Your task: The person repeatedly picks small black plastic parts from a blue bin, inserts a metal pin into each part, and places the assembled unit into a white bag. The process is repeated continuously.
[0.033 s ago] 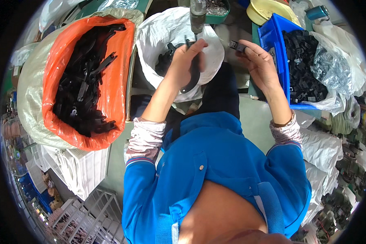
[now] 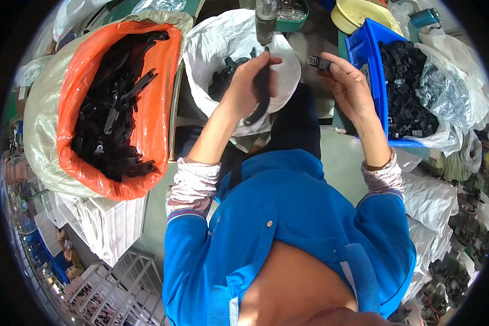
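Note:
My left hand [image 2: 248, 81] is closed round a long, curved black plastic handle [image 2: 262, 92], whose rounded lower end sticks out below the palm. Its upper end is close under the tip of an upright grey metal tool [image 2: 265, 24]; whether they touch I cannot tell. Between the thumb and fingers of my right hand [image 2: 346, 81] is a small black clip [image 2: 319, 62] with a shiny metal part at its end. Under the left hand stands a white woven sack [image 2: 204, 46] with more black plastic parts [image 2: 223, 76] in it.
An orange-lined sack [image 2: 165, 108] full of long black parts stands at the left. On the right, a blue bin [image 2: 387, 103] holds many small black clips [image 2: 410, 103] and a clear plastic bag [image 2: 445, 89]. Behind are a yellow basin [image 2: 342, 19] and a green tray [image 2: 293, 25].
The black handle in my left hand has tilted slightly, its upper end shifting right toward the metal tool. My right hand keeps hold of the clip, almost unmoved.

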`<state>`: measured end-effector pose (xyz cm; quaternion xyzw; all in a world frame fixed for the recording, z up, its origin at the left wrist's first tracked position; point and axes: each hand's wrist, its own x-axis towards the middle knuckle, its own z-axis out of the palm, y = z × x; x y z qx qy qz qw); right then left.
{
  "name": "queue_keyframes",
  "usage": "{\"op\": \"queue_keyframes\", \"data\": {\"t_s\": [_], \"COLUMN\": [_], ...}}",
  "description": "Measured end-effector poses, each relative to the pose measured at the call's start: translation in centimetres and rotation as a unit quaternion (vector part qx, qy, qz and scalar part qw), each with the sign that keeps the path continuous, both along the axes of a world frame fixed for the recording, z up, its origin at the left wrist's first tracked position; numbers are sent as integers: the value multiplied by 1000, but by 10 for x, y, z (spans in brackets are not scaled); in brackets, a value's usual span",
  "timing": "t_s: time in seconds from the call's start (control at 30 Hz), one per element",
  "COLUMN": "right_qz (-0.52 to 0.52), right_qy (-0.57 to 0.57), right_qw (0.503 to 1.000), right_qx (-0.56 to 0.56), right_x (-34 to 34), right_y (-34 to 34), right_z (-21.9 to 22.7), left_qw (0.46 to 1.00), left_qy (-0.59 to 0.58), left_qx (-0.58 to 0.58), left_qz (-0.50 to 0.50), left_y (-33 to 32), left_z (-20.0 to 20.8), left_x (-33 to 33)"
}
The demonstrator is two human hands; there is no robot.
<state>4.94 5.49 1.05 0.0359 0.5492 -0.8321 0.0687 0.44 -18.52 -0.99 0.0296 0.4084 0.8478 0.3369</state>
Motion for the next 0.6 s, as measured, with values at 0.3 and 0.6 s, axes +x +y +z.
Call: {"op": "queue_keyframes", "data": {"t_s": [0.3, 0.6], "right_qz": [28, -6], "right_qy": [11, 44], "right_qw": [1000, 999], "right_qx": [-8, -2], "right_x": [-8, -18], "right_y": [0, -8], "right_z": [13, 13], "left_qw": [990, 993], "left_qy": [104, 93], "left_qx": [-92, -42], "left_qz": [-21, -51], "left_y": [-1, 2], "left_z": [-1, 4], "left_x": [21, 30]}}
